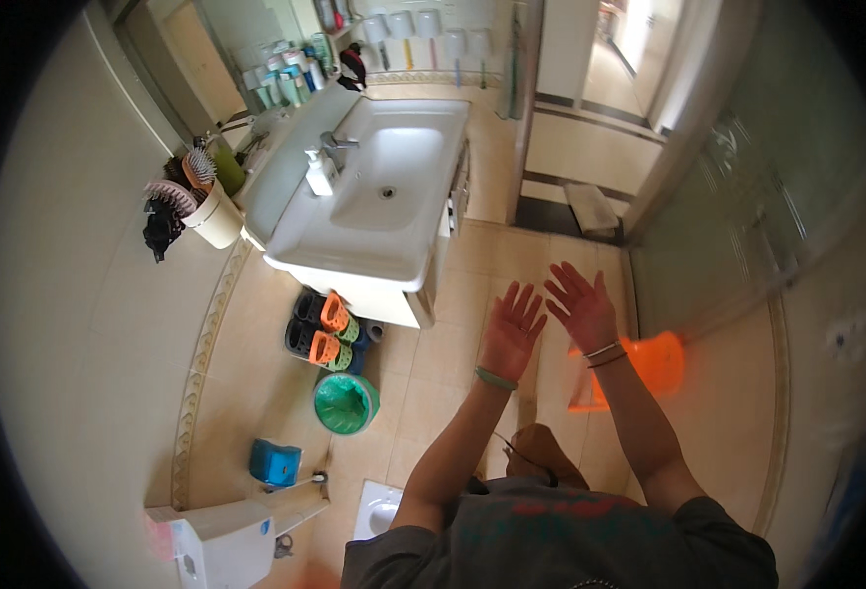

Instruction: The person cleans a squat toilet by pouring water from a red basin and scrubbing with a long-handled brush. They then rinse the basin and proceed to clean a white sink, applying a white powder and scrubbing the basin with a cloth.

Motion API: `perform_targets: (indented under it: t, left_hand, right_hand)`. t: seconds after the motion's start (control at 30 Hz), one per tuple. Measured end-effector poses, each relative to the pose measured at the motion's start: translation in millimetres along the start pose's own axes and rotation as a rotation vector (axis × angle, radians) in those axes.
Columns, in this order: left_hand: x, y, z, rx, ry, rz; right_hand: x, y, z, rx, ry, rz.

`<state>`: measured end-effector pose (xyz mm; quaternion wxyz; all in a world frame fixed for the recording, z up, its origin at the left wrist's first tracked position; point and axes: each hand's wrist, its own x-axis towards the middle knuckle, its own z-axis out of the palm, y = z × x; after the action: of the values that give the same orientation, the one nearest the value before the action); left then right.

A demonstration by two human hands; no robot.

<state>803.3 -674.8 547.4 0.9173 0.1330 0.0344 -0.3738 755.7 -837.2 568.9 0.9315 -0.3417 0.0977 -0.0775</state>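
Both of my hands are stretched out in front of me over the tiled floor, side by side and a little apart. On my left hand (514,332) the fingers are extended and hold nothing; a green bangle (496,378) circles that wrist. My right hand (582,306) is spread too, with nothing in it, and a pale band (602,349) and a thin dark one sit at its wrist. Neither hand touches anything. Ahead and to the left is a white washbasin (296,240) with a metal faucet (339,143). A white pump bottle (319,174) stands on its left ledge.
Left of the basin hangs a cream holder (217,221) full of hairbrushes. Below are orange, black and green slippers (325,329), a green-lined bin (347,404) and a squat toilet (377,508). An orange plastic item (657,363) lies beyond my right wrist, by the glass partition (728,216). A doorway opens ahead.
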Motion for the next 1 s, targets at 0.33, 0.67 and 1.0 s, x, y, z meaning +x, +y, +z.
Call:
perform_targets:
  t: [0.33, 0.67, 1.0]
  left_hand:
    - [179.8, 62.6, 39.8, -0.08, -0.077, 0.472]
    - [293.1, 130.1, 69.4, 0.071, -0.053, 0.699]
    - [538.2, 162.3, 186.1, 0.251, -0.027, 0.488]
  right_hand:
    - [245.3, -62.5, 31.6, 0.015, -0.42, 0.332]
    - [393.1, -101.2, 100.8, -0.478, -0.435, 0.15]
    - [597.9, -283.4, 122.2, -1.957, -0.257, -0.967]
